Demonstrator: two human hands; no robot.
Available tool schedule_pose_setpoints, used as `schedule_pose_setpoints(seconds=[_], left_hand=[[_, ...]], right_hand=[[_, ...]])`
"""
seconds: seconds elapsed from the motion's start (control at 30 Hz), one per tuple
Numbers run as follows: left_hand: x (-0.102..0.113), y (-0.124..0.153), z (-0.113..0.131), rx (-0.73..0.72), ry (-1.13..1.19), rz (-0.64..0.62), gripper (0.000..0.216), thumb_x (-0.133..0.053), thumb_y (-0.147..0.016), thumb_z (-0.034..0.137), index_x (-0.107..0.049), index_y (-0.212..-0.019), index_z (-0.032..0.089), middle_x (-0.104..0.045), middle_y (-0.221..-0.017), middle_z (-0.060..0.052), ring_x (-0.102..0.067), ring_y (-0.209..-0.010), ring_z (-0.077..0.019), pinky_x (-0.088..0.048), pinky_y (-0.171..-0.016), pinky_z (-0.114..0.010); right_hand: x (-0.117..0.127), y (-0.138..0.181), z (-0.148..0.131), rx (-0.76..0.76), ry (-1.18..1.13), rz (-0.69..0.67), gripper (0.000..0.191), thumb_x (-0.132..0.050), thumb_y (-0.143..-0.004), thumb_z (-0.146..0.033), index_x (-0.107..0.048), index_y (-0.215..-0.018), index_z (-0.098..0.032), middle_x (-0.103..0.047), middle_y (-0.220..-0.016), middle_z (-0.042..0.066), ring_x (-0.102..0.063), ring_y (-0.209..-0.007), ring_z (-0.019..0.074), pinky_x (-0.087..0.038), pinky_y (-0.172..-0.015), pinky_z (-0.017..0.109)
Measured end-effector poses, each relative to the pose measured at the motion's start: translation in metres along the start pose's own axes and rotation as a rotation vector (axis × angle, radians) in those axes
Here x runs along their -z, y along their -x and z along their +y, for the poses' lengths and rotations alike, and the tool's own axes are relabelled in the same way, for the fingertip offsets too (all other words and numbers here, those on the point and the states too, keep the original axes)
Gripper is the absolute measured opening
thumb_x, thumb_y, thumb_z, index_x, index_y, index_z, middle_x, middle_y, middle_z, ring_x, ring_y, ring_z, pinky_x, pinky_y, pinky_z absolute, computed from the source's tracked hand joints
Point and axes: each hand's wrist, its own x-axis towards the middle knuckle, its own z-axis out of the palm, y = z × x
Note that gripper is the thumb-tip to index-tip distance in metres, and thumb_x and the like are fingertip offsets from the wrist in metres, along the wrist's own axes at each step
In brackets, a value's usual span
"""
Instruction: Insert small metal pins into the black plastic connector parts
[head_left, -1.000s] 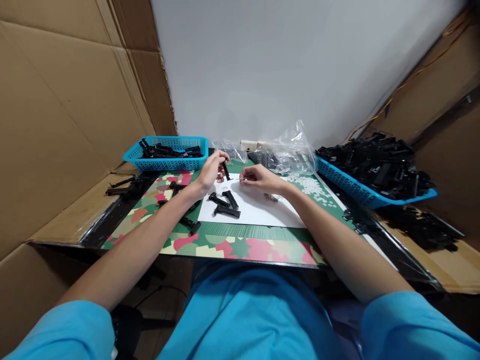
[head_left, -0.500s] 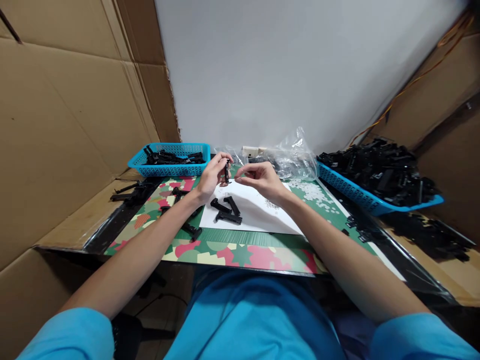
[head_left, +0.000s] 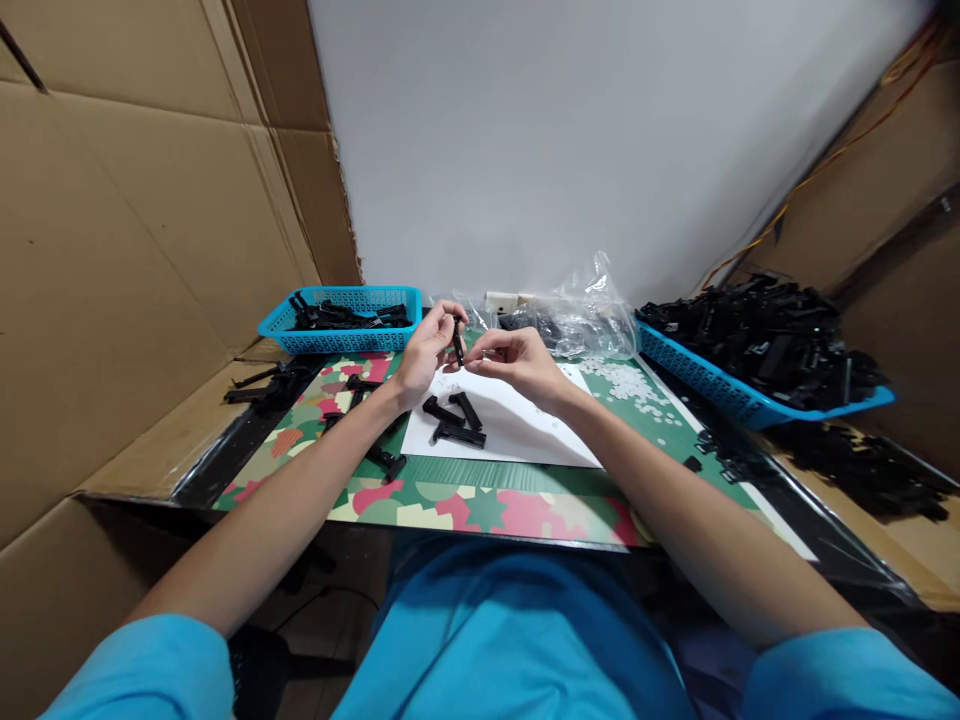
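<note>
My left hand (head_left: 427, 350) is closed around a small black plastic part (head_left: 457, 342), held upright above the white sheet (head_left: 517, 425). My right hand (head_left: 517, 360) is pinched right beside that part, its fingertips touching it; whatever thin piece it holds is too small to make out. Three more black parts (head_left: 454, 418) lie on the sheet just below my hands.
A blue basket (head_left: 341, 318) with black parts stands at the back left. A fuller blue basket (head_left: 757, 355) sits at the right. Clear plastic bags (head_left: 570, 315) lie behind, small white pieces (head_left: 626, 380) beside them. Loose black parts (head_left: 262, 385) lie left on the camouflage mat (head_left: 480, 505). Cardboard walls enclose both sides.
My right hand rose from the sheet and came in against the black part in my left hand. The left hand lifted slightly with the part.
</note>
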Motion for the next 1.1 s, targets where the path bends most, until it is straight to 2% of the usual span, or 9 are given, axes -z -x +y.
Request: schedule_pose_setpoints(seconds=[0.33, 0.43, 0.73, 0.87, 1.0, 1.1], left_hand=[[-0.002, 0.001, -0.002, 0.009, 0.003, 0.011, 0.020, -0.059, -0.105, 0.044, -0.056, -0.107, 0.025, -0.047, -0.091, 0.000, -0.046, -0.062, -0.0110, -0.036, -0.051, -0.021], [-0.004, 0.001, -0.002, 0.021, 0.001, 0.017, 0.019, -0.059, -0.105, 0.043, -0.055, -0.106, 0.025, -0.046, -0.089, 0.000, -0.045, -0.062, -0.0113, -0.037, -0.052, -0.021], [-0.003, 0.001, -0.004, 0.022, -0.012, -0.054, 0.021, -0.057, -0.106, 0.045, -0.054, -0.106, 0.024, -0.044, -0.089, 0.000, -0.044, -0.063, -0.0109, -0.035, -0.052, -0.021], [-0.002, 0.001, -0.005, 0.048, -0.034, -0.051, 0.021, -0.056, -0.106, 0.045, -0.055, -0.106, 0.024, -0.047, -0.089, 0.000, -0.044, -0.062, -0.0111, -0.038, -0.053, -0.021], [-0.001, 0.001, -0.008, 0.049, -0.040, -0.053, 0.020, -0.056, -0.106, 0.044, -0.056, -0.107, 0.024, -0.048, -0.090, 0.000, -0.048, -0.063, -0.0109, -0.041, -0.054, -0.023], [0.001, 0.000, -0.012, 0.038, -0.039, -0.055, 0.021, -0.057, -0.107, 0.045, -0.056, -0.107, 0.023, -0.048, -0.090, -0.001, -0.049, -0.062, -0.0107, -0.039, -0.051, -0.022]], right_hand=[[0.003, -0.001, -0.002, -0.028, 0.113, -0.027, 0.016, -0.086, -0.085, -0.036, -0.084, -0.090, -0.021, -0.076, -0.101, 0.009, -0.068, -0.091, 0.0226, -0.056, -0.086, 0.043], [0.004, -0.002, -0.002, -0.059, 0.159, -0.038, 0.018, -0.085, -0.085, -0.037, -0.084, -0.090, -0.020, -0.076, -0.099, 0.009, -0.066, -0.087, 0.0215, -0.054, -0.081, 0.041], [0.008, 0.000, -0.005, -0.071, 0.182, -0.060, 0.018, -0.085, -0.084, -0.037, -0.083, -0.088, -0.020, -0.075, -0.097, 0.008, -0.061, -0.080, 0.0187, -0.050, -0.074, 0.039], [0.010, 0.000, -0.006, -0.031, 0.216, -0.083, 0.017, -0.084, -0.085, -0.036, -0.084, -0.090, -0.019, -0.074, -0.096, 0.008, -0.059, -0.078, 0.0177, -0.047, -0.070, 0.037], [0.010, 0.000, -0.008, 0.020, 0.314, -0.118, 0.012, -0.080, -0.087, -0.032, -0.086, -0.092, -0.023, -0.074, -0.097, 0.008, -0.061, -0.084, 0.0201, -0.045, -0.074, 0.038], [0.010, 0.001, -0.009, 0.029, 0.340, -0.122, 0.011, -0.079, -0.088, -0.031, -0.086, -0.092, -0.024, -0.075, -0.097, 0.007, -0.060, -0.084, 0.0200, -0.044, -0.073, 0.038]])
